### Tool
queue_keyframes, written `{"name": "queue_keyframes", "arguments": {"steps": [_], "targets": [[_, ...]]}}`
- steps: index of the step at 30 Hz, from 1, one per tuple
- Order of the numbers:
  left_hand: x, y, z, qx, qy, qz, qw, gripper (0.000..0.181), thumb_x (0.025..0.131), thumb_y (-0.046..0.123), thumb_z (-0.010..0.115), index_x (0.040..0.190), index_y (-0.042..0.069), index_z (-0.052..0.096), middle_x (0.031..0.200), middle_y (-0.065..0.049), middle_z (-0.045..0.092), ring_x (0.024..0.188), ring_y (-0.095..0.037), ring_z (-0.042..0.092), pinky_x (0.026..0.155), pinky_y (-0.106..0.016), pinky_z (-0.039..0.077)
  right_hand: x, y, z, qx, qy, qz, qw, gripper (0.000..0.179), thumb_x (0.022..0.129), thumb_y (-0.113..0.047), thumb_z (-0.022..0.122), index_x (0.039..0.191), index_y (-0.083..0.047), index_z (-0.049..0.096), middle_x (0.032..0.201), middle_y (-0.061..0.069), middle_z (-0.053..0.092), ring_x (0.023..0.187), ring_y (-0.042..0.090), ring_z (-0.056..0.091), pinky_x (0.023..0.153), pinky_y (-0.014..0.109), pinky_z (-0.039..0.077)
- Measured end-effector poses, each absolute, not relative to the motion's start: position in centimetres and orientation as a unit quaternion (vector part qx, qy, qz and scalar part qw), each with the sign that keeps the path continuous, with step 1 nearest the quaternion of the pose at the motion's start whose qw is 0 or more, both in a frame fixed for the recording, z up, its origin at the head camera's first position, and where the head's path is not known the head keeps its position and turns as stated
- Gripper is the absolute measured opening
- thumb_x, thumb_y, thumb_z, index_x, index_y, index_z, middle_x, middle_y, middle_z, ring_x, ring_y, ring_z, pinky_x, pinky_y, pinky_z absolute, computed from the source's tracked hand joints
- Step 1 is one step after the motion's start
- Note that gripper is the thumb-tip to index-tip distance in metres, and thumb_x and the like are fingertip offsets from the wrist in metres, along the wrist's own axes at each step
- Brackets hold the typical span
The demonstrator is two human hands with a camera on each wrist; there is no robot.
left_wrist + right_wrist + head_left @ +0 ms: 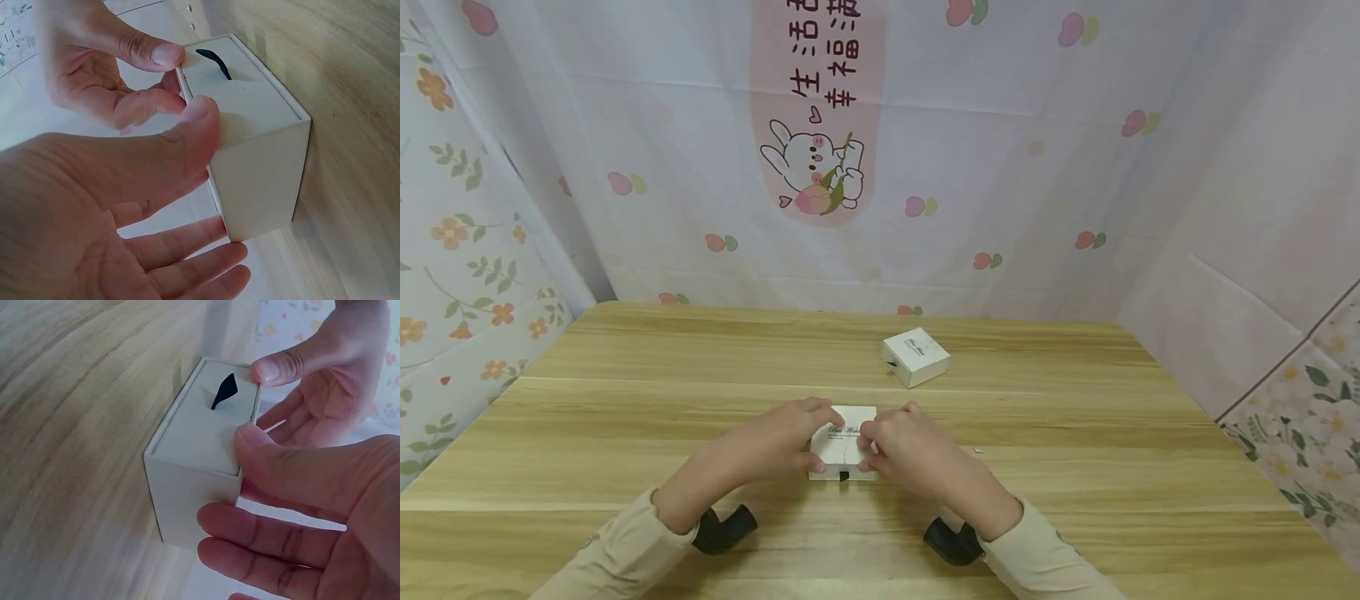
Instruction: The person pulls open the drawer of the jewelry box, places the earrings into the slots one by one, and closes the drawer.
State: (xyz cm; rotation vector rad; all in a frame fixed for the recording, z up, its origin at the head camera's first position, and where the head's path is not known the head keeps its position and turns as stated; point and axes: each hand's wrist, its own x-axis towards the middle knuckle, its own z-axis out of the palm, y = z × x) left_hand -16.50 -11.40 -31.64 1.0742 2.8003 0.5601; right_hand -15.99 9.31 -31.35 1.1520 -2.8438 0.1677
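A small white drawer-style gift box [844,454] lies flat on the wooden table, with dark script on its lid and a black ribbon tab [226,390] on its front face. My left hand [778,442] holds the box at its left, thumb [201,115] on the front top edge and a finger over the lid. On the other side, my right hand [906,446] grips the right part, its thumb at the front edge and its index finger bent onto the lid. The drawer appears pushed in. The lid is partly hidden by fingers.
A second white box [916,357] of the same kind sits farther back, slightly right, turned at an angle. One tiny pale scrap [977,450] lies right of my right hand. Printed curtains [1000,167] hang behind the table [700,350] and at both sides.
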Motion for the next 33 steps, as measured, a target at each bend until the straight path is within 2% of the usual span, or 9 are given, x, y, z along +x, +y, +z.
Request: {"name": "queue_keyframes", "arguments": {"steps": [3,12,17,22,33], "targets": [[-16.42,-11.35,-31.65,0.345,0.919,0.183,0.049,0.045,0.077,0.014,0.074,0.117,0.002,0.056,0.13,-0.02,0.05,0.101,-0.026,0.055,0.087,-0.041,0.046,-15.95,9.31,-31.42,0.374,-0.925,0.054,0.038,0.014,0.082,-0.029,0.07,0.081,-0.016,0.065,0.072,-0.01,0.062,0.063,0.0,0.048,0.07,0.025,0.035],[-16.21,-11.43,-31.34,0.337,0.918,0.198,0.066,0.045,0.08,0.014,0.072,0.119,0.002,0.056,0.133,-0.024,0.046,0.117,-0.034,0.049,0.095,-0.047,0.043,-15.96,9.43,-31.47,0.372,-0.925,0.059,0.037,0.016,0.081,-0.031,0.071,0.083,-0.015,0.067,0.073,-0.009,0.063,0.063,-0.001,0.048,0.071,0.026,0.036],[-16.13,-11.47,-31.26,0.322,0.92,0.211,0.08,0.045,0.081,0.015,0.071,0.121,0.004,0.055,0.137,-0.023,0.043,0.122,-0.035,0.046,0.097,-0.049,0.041,-16.14,9.49,-31.59,0.37,-0.926,0.065,0.037,0.016,0.082,-0.03,0.07,0.084,-0.015,0.067,0.074,-0.009,0.063,0.063,-0.001,0.048,0.072,0.026,0.036],[-16.26,-11.53,-31.38,0.313,0.921,0.219,0.079,0.045,0.082,0.015,0.07,0.122,0.005,0.054,0.139,-0.024,0.04,0.122,-0.035,0.046,0.097,-0.049,0.041,-16.33,9.54,-31.79,0.367,-0.926,0.072,0.044,0.016,0.082,-0.03,0.07,0.086,-0.015,0.067,0.075,-0.008,0.065,0.062,0.0,0.049,0.067,0.022,0.032],[-16.62,-11.61,-31.65,0.325,0.919,0.212,0.068,0.044,0.084,0.013,0.067,0.124,0.001,0.053,0.139,-0.027,0.04,0.129,-0.039,0.04,0.102,-0.05,0.038,-16.78,9.49,-31.93,0.359,-0.928,0.094,0.039,0.014,0.081,-0.028,0.07,0.084,-0.014,0.069,0.075,-0.008,0.066,0.063,0.001,0.051,0.065,0.021,0.033]]}}
